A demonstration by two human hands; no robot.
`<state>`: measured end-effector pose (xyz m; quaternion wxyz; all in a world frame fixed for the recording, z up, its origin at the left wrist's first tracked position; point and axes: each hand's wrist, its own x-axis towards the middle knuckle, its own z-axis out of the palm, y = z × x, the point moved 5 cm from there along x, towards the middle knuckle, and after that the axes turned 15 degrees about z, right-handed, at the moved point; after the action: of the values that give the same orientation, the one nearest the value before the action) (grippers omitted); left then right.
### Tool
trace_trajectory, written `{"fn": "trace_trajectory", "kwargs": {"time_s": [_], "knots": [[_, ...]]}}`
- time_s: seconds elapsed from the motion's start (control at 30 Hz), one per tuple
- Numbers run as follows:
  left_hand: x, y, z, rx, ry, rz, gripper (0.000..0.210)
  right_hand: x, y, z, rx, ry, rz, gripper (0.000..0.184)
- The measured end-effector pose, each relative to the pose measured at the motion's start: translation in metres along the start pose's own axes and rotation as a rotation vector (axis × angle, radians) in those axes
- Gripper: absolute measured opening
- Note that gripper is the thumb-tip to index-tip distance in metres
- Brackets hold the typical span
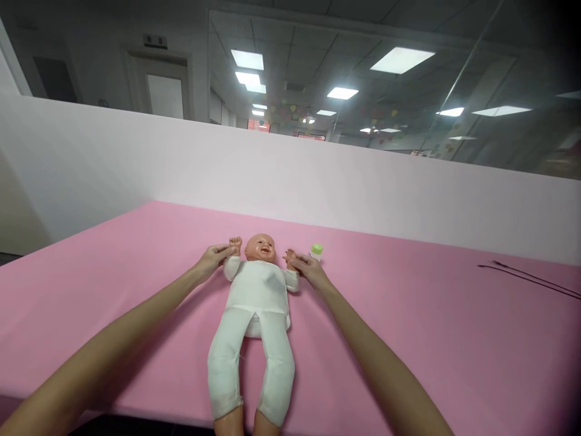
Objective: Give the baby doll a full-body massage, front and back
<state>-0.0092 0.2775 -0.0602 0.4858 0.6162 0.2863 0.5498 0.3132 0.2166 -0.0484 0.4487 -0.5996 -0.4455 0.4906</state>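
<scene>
A baby doll (257, 287) with a white cloth body lies on its back on the pink table (390, 327), head away from me and feet at the near edge. Its arms are bent up beside its head. My left hand (214, 259) pinches the doll's forearm on the left, just under the small fist. On the other side, my right hand (310, 269) has its fingers closed on the doll's other forearm near the wrist. Right behind that hand stands a small container with a green lid (316, 249), its lower part partly covered.
Two thin dark cords (531, 277) lie toward the right edge of the table. A low white wall (281, 175) runs along the back, with a glass pane (345, 72) above it. A door (166, 91) shows at the far left.
</scene>
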Motion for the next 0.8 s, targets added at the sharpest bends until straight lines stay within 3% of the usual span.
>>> {"fn": "trace_trajectory", "kwargs": {"time_s": [0.1, 0.17, 0.27, 0.37, 0.47, 0.57, 0.7, 0.8], "knots": [[0.017, -0.024, 0.002, 0.024, 0.225, -0.174, 0.048, 0.024, 0.014, 0.007, 0.069, 0.120, 0.119, 0.026], [0.024, -0.041, 0.001, 0.075, 0.295, -0.286, 0.045, 0.035, 0.022, 0.012, 0.085, 0.151, 0.156, 0.021], [0.031, -0.058, -0.005, 0.154, 0.318, -0.389, 0.038, 0.043, 0.029, 0.015, 0.111, 0.148, 0.206, 0.017], [0.030, -0.054, -0.012, 0.167, 0.285, -0.366, 0.037, 0.041, 0.028, 0.010, 0.121, 0.096, 0.209, 0.016], [0.020, -0.032, -0.028, 0.137, 0.236, -0.239, 0.047, 0.028, 0.022, -0.011, 0.123, 0.049, 0.172, 0.027], [-0.001, -0.010, -0.061, 0.200, 0.245, -0.129, 0.055, 0.008, 0.022, -0.046, 0.121, 0.031, 0.157, 0.033], [-0.031, -0.003, -0.110, 0.592, 0.184, -0.153, 0.042, -0.014, 0.039, -0.095, 0.041, 0.148, 0.248, 0.043], [-0.043, -0.007, -0.127, 0.855, 0.064, -0.196, 0.051, -0.024, 0.054, -0.109, -0.109, 0.189, 0.286, 0.047]]}}
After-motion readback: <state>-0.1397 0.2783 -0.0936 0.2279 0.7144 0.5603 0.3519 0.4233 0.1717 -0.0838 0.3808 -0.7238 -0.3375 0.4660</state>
